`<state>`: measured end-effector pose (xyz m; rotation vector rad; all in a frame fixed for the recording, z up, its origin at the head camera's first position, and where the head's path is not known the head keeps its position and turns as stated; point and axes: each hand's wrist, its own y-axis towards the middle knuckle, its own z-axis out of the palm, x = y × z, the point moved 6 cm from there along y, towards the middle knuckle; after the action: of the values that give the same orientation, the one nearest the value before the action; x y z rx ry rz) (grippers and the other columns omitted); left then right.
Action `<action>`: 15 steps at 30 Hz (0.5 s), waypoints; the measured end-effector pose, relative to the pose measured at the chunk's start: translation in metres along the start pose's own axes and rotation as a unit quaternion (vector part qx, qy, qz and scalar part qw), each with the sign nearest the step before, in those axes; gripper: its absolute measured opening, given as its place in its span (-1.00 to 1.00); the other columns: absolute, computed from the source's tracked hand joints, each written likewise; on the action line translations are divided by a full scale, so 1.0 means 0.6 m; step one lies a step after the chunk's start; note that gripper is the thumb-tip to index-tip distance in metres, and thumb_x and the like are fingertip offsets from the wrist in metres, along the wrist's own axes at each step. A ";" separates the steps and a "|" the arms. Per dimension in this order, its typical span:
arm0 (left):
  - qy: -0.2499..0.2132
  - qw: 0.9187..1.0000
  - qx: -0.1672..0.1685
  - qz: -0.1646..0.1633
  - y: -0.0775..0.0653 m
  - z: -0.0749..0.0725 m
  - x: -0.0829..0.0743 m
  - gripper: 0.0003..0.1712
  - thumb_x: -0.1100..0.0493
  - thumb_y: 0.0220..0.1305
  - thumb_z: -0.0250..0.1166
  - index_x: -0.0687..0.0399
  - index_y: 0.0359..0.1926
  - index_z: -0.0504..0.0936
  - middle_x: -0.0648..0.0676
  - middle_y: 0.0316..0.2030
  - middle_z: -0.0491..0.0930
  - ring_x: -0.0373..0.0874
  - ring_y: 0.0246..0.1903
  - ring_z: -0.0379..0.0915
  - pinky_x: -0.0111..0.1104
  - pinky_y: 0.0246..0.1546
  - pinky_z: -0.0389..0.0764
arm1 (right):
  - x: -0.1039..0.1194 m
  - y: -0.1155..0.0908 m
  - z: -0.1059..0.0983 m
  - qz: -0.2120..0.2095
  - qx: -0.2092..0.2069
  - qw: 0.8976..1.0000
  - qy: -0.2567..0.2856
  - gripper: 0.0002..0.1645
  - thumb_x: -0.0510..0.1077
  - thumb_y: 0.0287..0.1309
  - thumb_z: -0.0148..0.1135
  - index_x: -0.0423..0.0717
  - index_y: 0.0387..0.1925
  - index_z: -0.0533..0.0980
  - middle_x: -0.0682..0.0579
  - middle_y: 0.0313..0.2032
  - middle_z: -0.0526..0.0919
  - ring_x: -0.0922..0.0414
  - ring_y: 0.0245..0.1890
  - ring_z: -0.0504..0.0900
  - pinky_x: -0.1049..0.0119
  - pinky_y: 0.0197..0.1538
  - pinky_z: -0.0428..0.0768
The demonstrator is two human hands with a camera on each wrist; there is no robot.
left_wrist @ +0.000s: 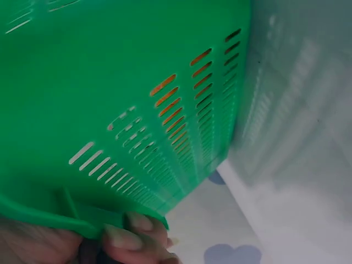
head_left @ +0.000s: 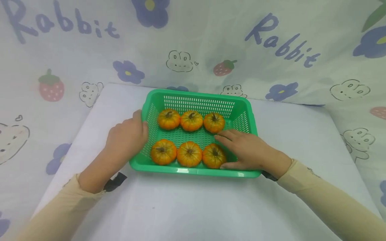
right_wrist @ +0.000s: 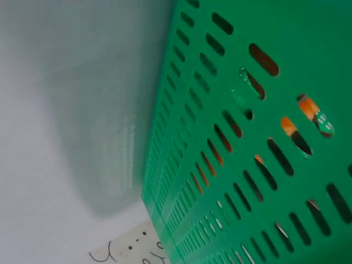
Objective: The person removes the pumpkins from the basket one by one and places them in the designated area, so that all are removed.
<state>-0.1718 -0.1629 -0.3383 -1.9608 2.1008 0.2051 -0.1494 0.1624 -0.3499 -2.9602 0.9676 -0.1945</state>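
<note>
A green plastic basket [head_left: 193, 171] with slotted walls holds two rows of three small orange pumpkins. My left hand [head_left: 127, 135] grips the basket's left rim; in the left wrist view its fingertips [left_wrist: 124, 239] curl under that rim. Over the right side reaches my right hand [head_left: 245, 150], its fingers extended and its thumb apart, beside the front right pumpkin [head_left: 213, 156]. No firm hold on that pumpkin shows. Behind its fingertips sits the back right pumpkin [head_left: 214, 123]. Only the basket's outer wall [right_wrist: 220, 137] appears in the right wrist view; the hand is hidden there.
The basket stands on a white-covered table [head_left: 193, 207]. Behind it hangs a pale cloth [head_left: 199, 36] printed with rabbits, flowers and strawberries. Inside the basket, the front middle pumpkin [head_left: 189, 154] touches its neighbours, and a strip of bare slotted floor [head_left: 188, 135] separates the rows.
</note>
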 end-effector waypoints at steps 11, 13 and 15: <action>-0.013 1.000 -0.004 -0.016 -0.004 0.009 0.004 -0.51 0.04 0.63 -0.17 0.48 0.08 0.34 0.30 -0.53 0.47 0.19 -0.62 0.47 -0.08 -0.70 0.49 | 0.000 0.007 0.013 0.002 0.030 1.000 0.002 -0.06 0.33 0.11 0.53 -0.18 0.33 0.50 -0.05 0.19 0.64 -0.07 0.21 0.61 -0.02 0.26 0.58; -0.015 1.000 -0.001 -0.019 -0.004 0.010 0.006 -0.54 0.03 0.64 -0.18 0.44 -0.02 0.34 0.29 -0.54 0.46 0.19 -0.63 0.46 -0.09 -0.70 0.48 | 0.001 0.008 0.014 0.004 0.033 0.999 0.003 -0.08 0.31 0.10 0.54 -0.17 0.31 0.51 -0.03 0.17 0.65 -0.05 0.20 0.62 0.00 0.26 0.58; -0.018 1.000 0.003 -0.023 -0.004 0.010 0.007 -0.54 0.01 0.64 -0.18 0.41 -0.07 0.34 0.29 -0.54 0.45 0.20 -0.62 0.46 -0.08 -0.69 0.48 | 0.001 0.010 0.015 0.005 0.035 0.999 0.003 -0.09 0.29 0.09 0.56 -0.16 0.30 0.52 -0.02 0.15 0.66 -0.05 0.19 0.63 0.00 0.26 0.59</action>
<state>-0.1693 -0.1656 -0.3451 -1.9850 2.0299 0.2221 -0.1510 0.1572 -0.3592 -2.8917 0.9567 -0.2334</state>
